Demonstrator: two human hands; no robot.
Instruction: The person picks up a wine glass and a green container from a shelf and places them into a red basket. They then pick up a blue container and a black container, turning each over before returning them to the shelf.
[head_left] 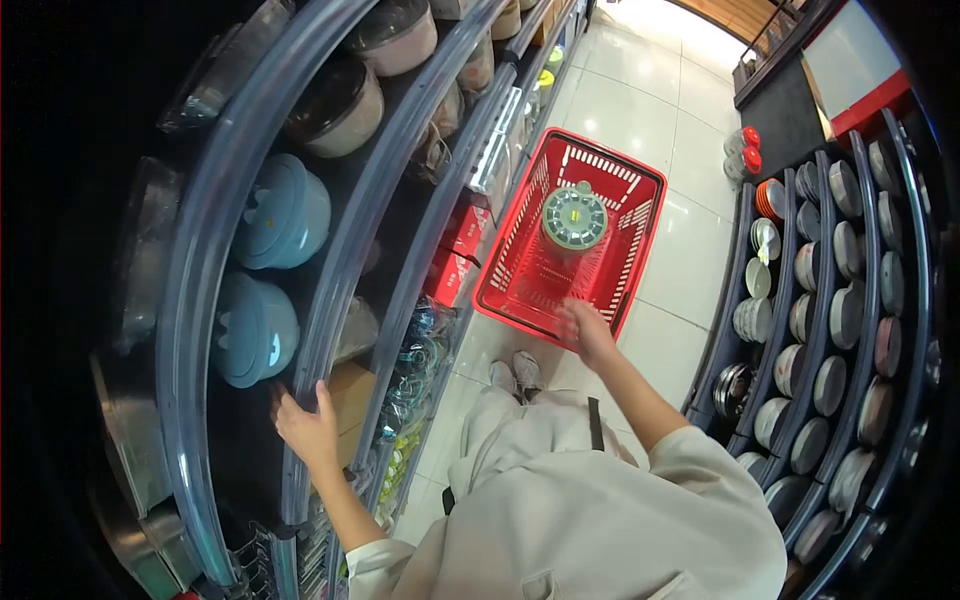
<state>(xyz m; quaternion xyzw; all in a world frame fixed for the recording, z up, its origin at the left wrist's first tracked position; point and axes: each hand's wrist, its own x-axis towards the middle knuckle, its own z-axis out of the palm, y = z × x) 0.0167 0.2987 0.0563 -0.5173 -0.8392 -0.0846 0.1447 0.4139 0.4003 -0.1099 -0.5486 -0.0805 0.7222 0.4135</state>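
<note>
My left hand is at the front edge of a shelf on the left, thumb and fingers apart, with nothing seen in it. Just above it on that shelf sits a light blue lidded pot, and a second blue lidded pot stands beyond. My right hand, slightly blurred, hovers over the near rim of a red shopping basket. Its fingers look loosely stretched, holding nothing that I can see. Inside the basket lies a round green container with a patterned, partly clear top.
Dark-lidded pots and red boxes fill the left shelves. Stacked bowls and plates line the right-hand rack. Red-lidded jars stand farther along the tiled aisle. My shoes are just behind the basket.
</note>
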